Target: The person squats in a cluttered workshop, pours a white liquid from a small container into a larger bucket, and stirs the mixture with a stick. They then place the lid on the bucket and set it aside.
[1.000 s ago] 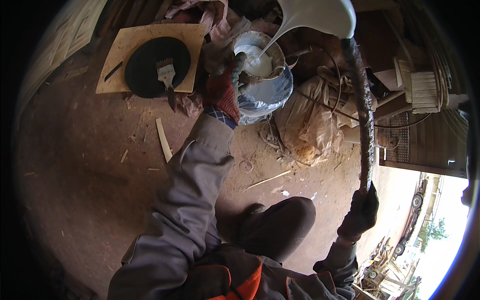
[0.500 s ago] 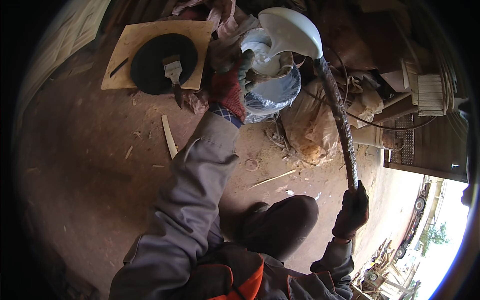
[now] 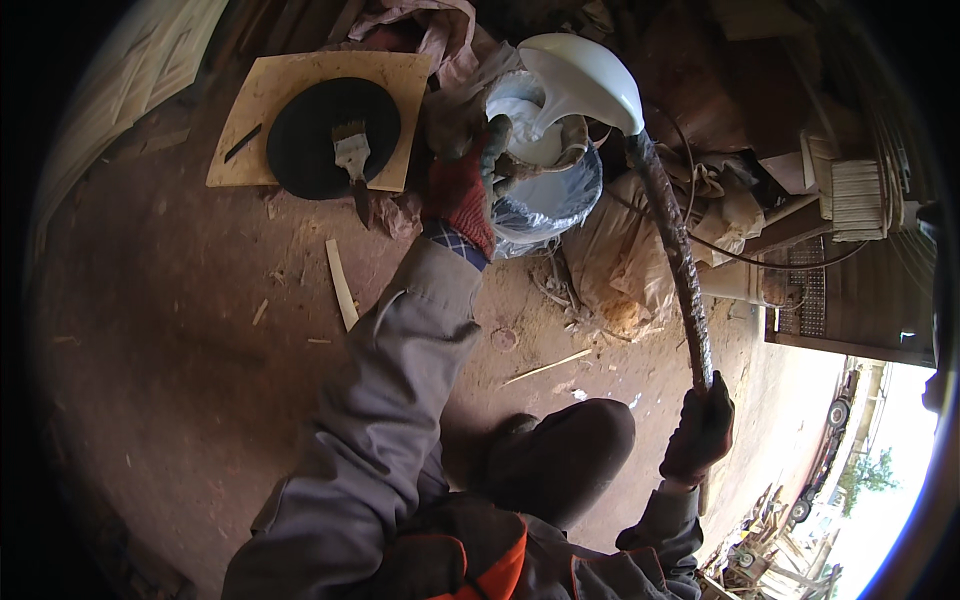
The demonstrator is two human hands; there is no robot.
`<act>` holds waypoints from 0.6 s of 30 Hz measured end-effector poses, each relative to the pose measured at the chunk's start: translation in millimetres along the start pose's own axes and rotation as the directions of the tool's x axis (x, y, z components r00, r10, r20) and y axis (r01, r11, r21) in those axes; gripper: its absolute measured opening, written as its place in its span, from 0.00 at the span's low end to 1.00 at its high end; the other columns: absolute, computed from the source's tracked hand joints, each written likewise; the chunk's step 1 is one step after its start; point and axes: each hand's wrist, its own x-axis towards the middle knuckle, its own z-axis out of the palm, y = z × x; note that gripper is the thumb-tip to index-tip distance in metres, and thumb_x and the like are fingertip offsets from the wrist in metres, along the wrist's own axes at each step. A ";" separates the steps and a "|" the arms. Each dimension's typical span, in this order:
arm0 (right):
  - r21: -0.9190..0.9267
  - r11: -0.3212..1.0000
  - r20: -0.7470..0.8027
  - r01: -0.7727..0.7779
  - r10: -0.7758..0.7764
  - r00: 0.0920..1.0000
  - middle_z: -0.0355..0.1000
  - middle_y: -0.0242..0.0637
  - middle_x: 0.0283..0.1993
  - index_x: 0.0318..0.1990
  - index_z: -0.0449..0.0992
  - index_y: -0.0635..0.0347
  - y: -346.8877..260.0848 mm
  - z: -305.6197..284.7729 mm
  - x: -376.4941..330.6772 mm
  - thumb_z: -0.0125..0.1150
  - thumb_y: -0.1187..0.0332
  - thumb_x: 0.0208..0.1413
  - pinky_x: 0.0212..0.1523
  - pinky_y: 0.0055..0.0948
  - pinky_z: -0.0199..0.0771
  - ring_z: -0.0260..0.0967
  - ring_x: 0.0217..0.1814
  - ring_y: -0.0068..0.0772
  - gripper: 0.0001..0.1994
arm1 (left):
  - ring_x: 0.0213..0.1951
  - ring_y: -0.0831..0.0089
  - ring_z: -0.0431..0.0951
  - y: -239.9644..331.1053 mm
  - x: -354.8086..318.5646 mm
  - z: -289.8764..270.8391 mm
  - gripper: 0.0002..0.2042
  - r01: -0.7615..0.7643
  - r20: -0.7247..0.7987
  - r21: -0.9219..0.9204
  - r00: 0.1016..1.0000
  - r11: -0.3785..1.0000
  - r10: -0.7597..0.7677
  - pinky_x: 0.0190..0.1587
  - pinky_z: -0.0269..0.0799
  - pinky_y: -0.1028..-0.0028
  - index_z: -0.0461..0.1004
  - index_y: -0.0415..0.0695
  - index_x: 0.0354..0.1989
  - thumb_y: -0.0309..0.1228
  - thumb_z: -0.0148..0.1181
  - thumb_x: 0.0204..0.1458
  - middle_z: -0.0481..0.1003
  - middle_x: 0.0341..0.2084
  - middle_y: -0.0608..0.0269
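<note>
My right hand (image 3: 697, 432), in a dark glove, is closed round the lower part of a long, rough stick handle (image 3: 676, 245). At its far end is a smooth white scoop (image 3: 590, 75), tilted over a small round pot (image 3: 573, 147). White liquid (image 3: 535, 135) runs from the scoop's lip into the pot. My left hand (image 3: 465, 180), in a red and grey-green glove, grips the pot's left side; some fingers are hidden. Beneath the pot stands a larger bucket (image 3: 550, 205) lined with clear plastic.
On the left, a wooden board (image 3: 235, 135) bears a black disc (image 3: 300, 150), with a flat paintbrush (image 3: 351, 155) across it. Crumpled brown bags (image 3: 625, 245) lie right of the bucket. A thin cable (image 3: 770, 257) loops past the stick. Wood strips (image 3: 340, 285) lie on the floor.
The whole view has shifted slightly, with things sitting a little lower in the picture. Both hands keep their hold, and the white liquid still runs from the tilted scoop.
</note>
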 end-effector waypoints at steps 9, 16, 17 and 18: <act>-0.008 1.000 -0.017 -0.007 0.007 1.000 0.80 0.43 0.46 0.63 0.79 0.68 1.0 -3.5 -4.1 0.68 0.81 0.63 0.38 0.33 0.82 0.79 0.41 0.35 0.20 | 0.39 0.78 0.80 8.6 -7.6 5.7 0.26 0.010 0.002 0.002 1.000 1.000 -0.010 0.45 0.82 0.70 0.80 0.52 0.59 0.53 0.76 0.58 0.80 0.41 0.71; -0.006 1.000 -0.048 -0.026 0.026 0.999 0.79 0.42 0.45 0.63 0.79 0.69 -5.0 -8.7 0.3 0.67 0.82 0.63 0.38 0.32 0.81 0.78 0.39 0.33 0.20 | 0.36 0.77 0.79 -2.7 5.4 -2.1 0.25 -0.070 -0.021 0.066 0.997 0.995 0.072 0.42 0.84 0.70 0.80 0.52 0.58 0.50 0.76 0.58 0.78 0.38 0.71; -0.010 1.000 -0.063 0.018 -0.018 0.998 0.79 0.42 0.44 0.63 0.79 0.69 -5.3 -9.4 1.3 0.67 0.81 0.63 0.37 0.31 0.81 0.77 0.38 0.33 0.20 | 0.36 0.77 0.78 -3.6 5.1 -3.6 0.24 -0.030 -0.023 0.067 0.999 0.997 0.032 0.42 0.84 0.70 0.80 0.52 0.58 0.50 0.76 0.58 0.78 0.37 0.71; -0.016 0.998 -0.079 0.059 -0.060 0.995 0.79 0.42 0.44 0.63 0.79 0.69 -5.2 -9.5 2.9 0.67 0.81 0.63 0.36 0.31 0.80 0.77 0.37 0.32 0.20 | 0.35 0.76 0.78 -2.8 7.1 -3.7 0.23 -0.004 -0.017 0.035 1.000 0.999 0.004 0.42 0.84 0.68 0.80 0.52 0.57 0.49 0.76 0.58 0.77 0.36 0.71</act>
